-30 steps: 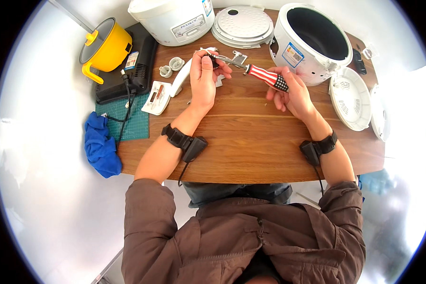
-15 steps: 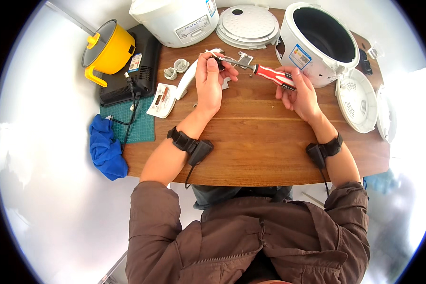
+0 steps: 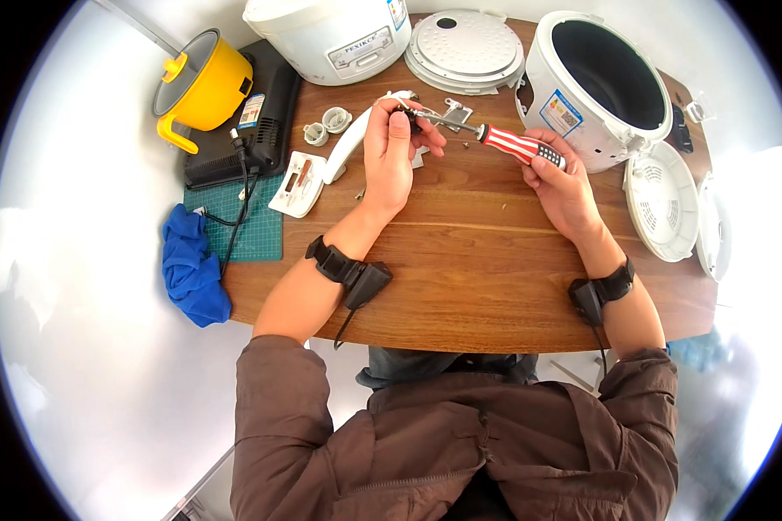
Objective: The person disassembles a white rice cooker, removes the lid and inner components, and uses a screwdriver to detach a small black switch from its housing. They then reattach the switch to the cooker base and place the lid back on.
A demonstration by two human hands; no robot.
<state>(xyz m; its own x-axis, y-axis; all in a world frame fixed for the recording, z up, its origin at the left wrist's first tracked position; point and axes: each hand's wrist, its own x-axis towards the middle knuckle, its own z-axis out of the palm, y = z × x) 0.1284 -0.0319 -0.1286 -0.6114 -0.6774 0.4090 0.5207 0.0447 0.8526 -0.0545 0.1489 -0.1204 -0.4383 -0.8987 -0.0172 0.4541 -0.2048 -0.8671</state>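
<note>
My right hand (image 3: 561, 178) grips a screwdriver (image 3: 518, 145) with a red and white striped handle, its metal shaft pointing left. The tip meets a small dark part (image 3: 406, 113) pinched in the fingers of my left hand (image 3: 393, 156), held just above the wooden table (image 3: 478, 260). A small metal bracket (image 3: 454, 112) lies on the table right behind the shaft. A white curved handle piece (image 3: 350, 143) rests just left of my left hand.
A white rice cooker body (image 3: 595, 87) stands open at the back right, with white lid parts (image 3: 666, 200) beside it. Another white cooker (image 3: 334, 35) and a round metal plate (image 3: 465, 48) sit behind. Left: yellow pot (image 3: 202, 87), black appliance (image 3: 261, 122), green mat (image 3: 243, 230), blue cloth (image 3: 191, 269).
Both hands have drawn a little closer together, and the screwdriver shaft now points more level at the part in my left hand.
</note>
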